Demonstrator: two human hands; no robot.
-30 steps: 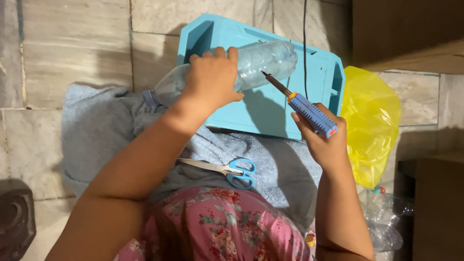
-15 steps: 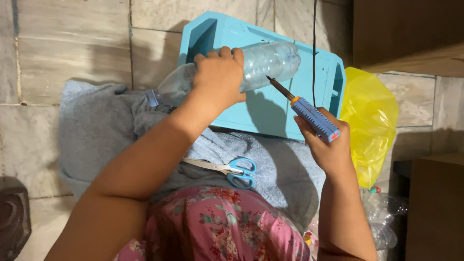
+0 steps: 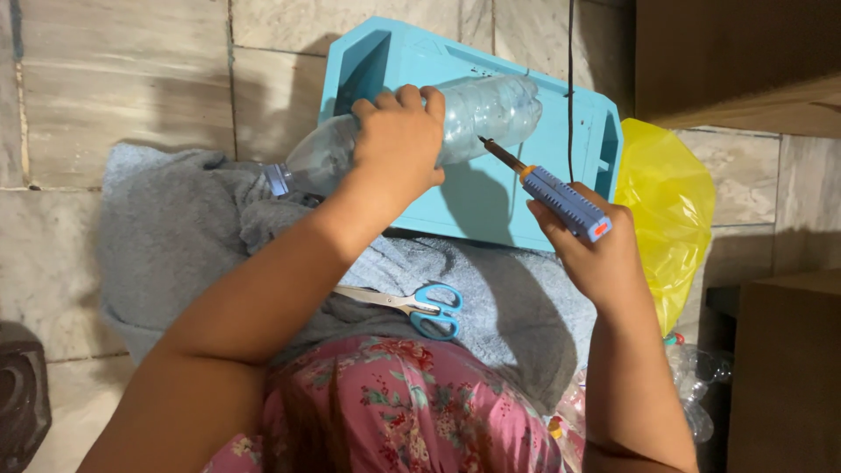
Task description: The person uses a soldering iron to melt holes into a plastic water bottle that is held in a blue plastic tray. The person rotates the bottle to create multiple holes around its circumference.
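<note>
Left hand point(image 3: 399, 140) clamps a seemingly empty clear bottle point(image 3: 482, 109); right hand point(image 3: 600, 258) grips a soldering iron point(image 3: 547, 191).

The bottle point(image 3: 473, 114) lies across the stool point(image 3: 491, 197), which stands on the tiled floor point(image 3: 114, 105) behind the towel point(image 3: 166, 236). The scissors point(image 3: 412, 307) rest on the towel. The bag point(image 3: 670, 210) sits right of the stool.

head cam | 1 view | looks steeply down | close over hands point(image 3: 491, 201)
</note>
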